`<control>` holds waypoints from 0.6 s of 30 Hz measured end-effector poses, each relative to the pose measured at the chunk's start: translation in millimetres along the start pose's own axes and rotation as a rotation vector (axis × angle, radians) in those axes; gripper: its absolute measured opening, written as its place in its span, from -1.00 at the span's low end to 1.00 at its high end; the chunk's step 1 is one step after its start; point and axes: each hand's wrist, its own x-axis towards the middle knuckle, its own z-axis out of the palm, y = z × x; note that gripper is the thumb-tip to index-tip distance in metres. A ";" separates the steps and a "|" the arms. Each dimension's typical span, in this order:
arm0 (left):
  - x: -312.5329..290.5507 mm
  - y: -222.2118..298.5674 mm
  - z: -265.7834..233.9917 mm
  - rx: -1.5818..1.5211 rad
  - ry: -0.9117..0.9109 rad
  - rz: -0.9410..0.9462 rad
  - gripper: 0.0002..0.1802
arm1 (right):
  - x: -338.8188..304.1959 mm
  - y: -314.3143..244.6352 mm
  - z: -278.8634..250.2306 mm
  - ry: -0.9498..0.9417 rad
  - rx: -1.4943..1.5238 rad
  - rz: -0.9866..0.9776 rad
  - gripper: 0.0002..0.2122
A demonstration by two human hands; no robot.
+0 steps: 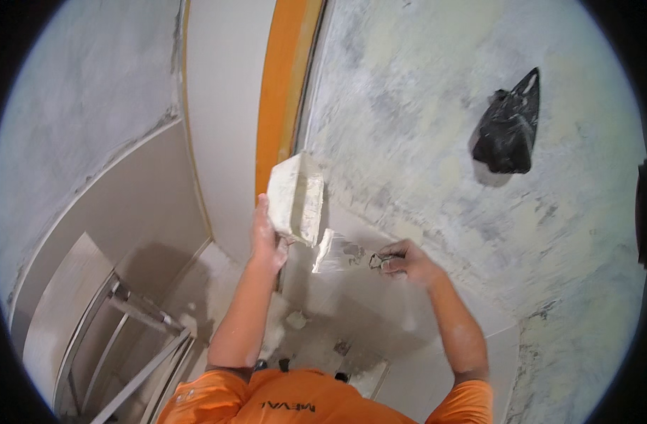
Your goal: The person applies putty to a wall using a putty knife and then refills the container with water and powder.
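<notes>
A pale, plaster-crusted trough-shaped pan (286, 194) is held up in my left hand (265, 237), whose fingers wrap round its lower end. The pan is tilted, and white filler coats its inside. My right hand (414, 263) is closed round the handle of a putty knife (342, 256). Its wide blade is blurred and points left toward the pan. A strip of white filler (323, 250) lies along the blade's edge, close to the pan's lower right corner; I cannot tell if they touch.
A black plastic-wrapped bundle (507, 131) sticks out from the patchy plastered wall (408, 106) on the right. An orange upright strip (279, 85) runs beside a white panel (224, 92). At lower left stands a metal-framed ladder or stand (136, 307). Debris lies on the dusty floor (313, 339).
</notes>
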 end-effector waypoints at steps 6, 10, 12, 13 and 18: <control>-14.1 35.9 78.7 0.010 -0.449 -0.074 -0.07 | -21.6 -22.5 -38.9 -0.028 0.581 -0.375 -0.55; -20.8 49.4 131.6 0.125 -0.551 -0.061 -0.04 | -60.5 -111.1 -54.5 0.092 0.467 -0.598 -0.58; -22.1 53.0 155.1 0.127 -0.606 -0.061 -0.06 | -84.6 -147.8 -65.4 0.222 0.361 -0.701 -0.60; -25.2 61.2 163.9 0.135 -0.624 -0.043 -0.07 | -90.5 -166.7 -67.8 0.274 0.361 -0.727 -0.61; -41.4 96.4 213.3 0.167 -0.679 0.055 -0.08 | -113.5 -246.2 -107.6 0.513 0.248 -0.902 -0.74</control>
